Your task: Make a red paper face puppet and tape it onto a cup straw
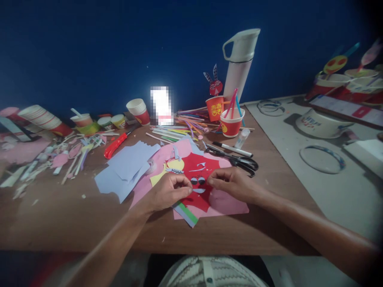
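Both hands are over a red paper sheet [206,204] lying on pink paper [233,205]. My left hand [171,191] has thumb and index finger pinched at the left of two paper eyes [198,181] with dark lower halves and lashes. My right hand [231,184] is pinched just right of the eyes. What either pinch holds, if anything, is too small to make out. Below the eyes is a pale mouth-shaped paper piece [198,190]. A yellow paper piece [176,164] and a leaf-like striped cutout [174,171] lie beside my left hand.
Black scissors [239,160], a marker [233,149] and a glue stick [242,138] lie beyond my right hand. Light blue paper [128,163] and a red utility knife [115,146] are left. Behind stand decorated cups [231,124], coloured sticks [167,131] and a tall flask [239,71].
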Demonstrator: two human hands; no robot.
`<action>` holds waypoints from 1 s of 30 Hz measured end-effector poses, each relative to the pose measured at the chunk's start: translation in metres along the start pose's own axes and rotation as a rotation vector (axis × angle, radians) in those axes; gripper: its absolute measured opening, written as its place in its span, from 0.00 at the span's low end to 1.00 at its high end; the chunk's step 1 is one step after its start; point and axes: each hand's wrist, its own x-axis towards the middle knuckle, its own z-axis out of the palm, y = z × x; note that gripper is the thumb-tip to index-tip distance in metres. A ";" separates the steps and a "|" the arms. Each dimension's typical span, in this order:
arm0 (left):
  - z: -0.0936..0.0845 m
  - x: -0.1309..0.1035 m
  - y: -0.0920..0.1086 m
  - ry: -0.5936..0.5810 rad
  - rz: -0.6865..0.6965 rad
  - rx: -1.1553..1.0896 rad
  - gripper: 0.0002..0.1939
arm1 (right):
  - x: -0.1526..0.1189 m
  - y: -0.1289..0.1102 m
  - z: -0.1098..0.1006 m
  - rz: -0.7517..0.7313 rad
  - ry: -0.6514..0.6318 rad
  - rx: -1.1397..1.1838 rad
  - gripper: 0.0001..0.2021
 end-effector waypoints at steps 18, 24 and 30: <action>0.000 0.011 -0.006 0.026 0.004 0.212 0.07 | 0.005 0.000 0.008 -0.053 0.010 -0.281 0.09; 0.006 0.017 -0.011 0.052 0.012 0.321 0.07 | 0.004 -0.004 0.013 -0.046 0.041 -0.506 0.08; 0.012 0.019 -0.016 0.100 0.018 0.445 0.07 | 0.004 -0.006 0.017 -0.066 0.051 -0.684 0.06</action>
